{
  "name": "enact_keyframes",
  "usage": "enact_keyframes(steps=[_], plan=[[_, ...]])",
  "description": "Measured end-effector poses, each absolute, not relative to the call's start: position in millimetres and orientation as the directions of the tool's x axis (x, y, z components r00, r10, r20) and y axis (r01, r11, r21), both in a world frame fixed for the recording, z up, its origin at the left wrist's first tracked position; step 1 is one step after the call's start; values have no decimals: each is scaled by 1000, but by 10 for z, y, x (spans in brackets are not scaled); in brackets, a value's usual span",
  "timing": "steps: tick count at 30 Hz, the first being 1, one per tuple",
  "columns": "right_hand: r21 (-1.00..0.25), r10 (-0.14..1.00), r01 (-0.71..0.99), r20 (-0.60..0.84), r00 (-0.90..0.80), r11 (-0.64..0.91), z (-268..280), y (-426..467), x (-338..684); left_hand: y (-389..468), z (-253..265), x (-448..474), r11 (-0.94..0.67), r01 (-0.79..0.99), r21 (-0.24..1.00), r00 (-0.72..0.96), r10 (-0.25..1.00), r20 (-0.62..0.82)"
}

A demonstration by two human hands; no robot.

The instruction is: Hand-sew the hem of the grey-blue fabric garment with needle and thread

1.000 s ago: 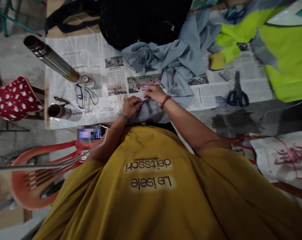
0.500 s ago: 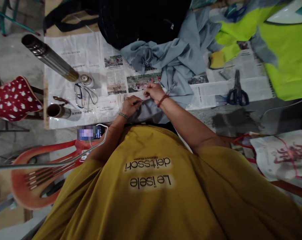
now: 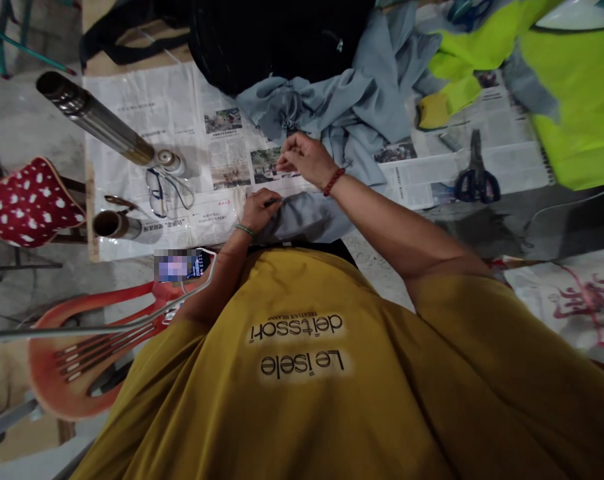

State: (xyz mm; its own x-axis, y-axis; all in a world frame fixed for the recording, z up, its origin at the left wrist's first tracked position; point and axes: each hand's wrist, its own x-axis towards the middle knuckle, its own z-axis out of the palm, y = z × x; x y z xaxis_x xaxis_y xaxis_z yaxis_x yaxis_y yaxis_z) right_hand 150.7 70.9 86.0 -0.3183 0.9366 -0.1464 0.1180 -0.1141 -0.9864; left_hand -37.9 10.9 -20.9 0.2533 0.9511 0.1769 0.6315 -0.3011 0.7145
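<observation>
Near the table's front edge, my left hand [image 3: 260, 209] is closed, thumb and fingers pinching a fold of grey cloth [image 3: 309, 217]. The cloth spreads over the edge towards my lap, and more of it lies crumpled on the far side. My right hand [image 3: 309, 160] is raised above and to the right of the left, its thumb and fingertips drawn together in a pinch. Whatever is between those fingertips is too small to make out. Under both hands is newspaper [image 3: 202, 230] covering the table.
Dark-handled scissors [image 3: 477, 180] lie to the right, near bright yellow-green fabric [image 3: 572, 100] and an iron [image 3: 577, 15]. On the left are a steel flask [image 3: 99, 120], its cup [image 3: 115, 223] and eyeglasses [image 3: 157, 193]. A black bag [image 3: 277, 40] sits behind. A red chair [image 3: 47, 360] holds a phone [image 3: 179, 265].
My right hand has moved up and away from my left, its forearm swinging outwards. My left hand stays at the cloth. The view has shifted slightly.
</observation>
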Motion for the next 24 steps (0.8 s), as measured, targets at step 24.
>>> enact_keyframes(steps=[24], plan=[[-604, 927, 710, 154, -342, 362, 629, 782, 1977, 111, -185, -379, -249, 634, 732, 218, 966, 140]])
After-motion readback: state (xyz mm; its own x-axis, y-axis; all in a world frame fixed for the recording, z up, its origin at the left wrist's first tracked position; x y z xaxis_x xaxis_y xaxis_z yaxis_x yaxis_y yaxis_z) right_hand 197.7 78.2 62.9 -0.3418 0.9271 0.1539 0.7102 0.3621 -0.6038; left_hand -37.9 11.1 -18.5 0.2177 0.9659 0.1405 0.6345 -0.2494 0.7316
